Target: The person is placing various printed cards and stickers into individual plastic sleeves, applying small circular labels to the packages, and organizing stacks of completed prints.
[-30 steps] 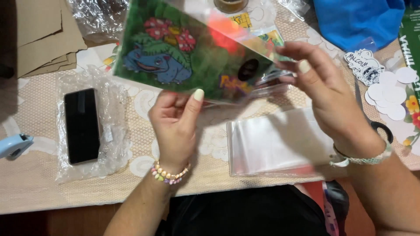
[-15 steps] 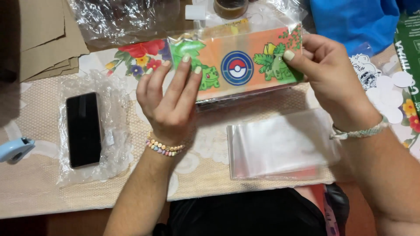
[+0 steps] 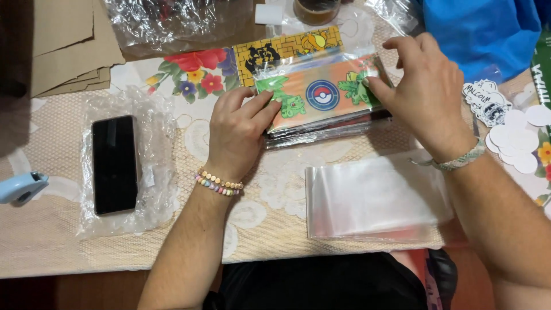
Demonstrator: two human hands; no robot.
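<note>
The bench (image 3: 69,252) has a beige lace cloth on it, pretty cluttered. We've got both hands on a sleeved cartoon card (image 3: 321,95) sitting on top of a stack of the same, up near the middle. Our left hand (image 3: 238,135) lies mostly flat, fingers pressing down the card's left end. Our right hand (image 3: 427,95) is curled loosely, fingertips pinching the right edge. Empty clear sleeves (image 3: 373,195) lie just below, and a black phone (image 3: 115,163) rests on bubble wrap (image 3: 152,189) well off left.
</note>
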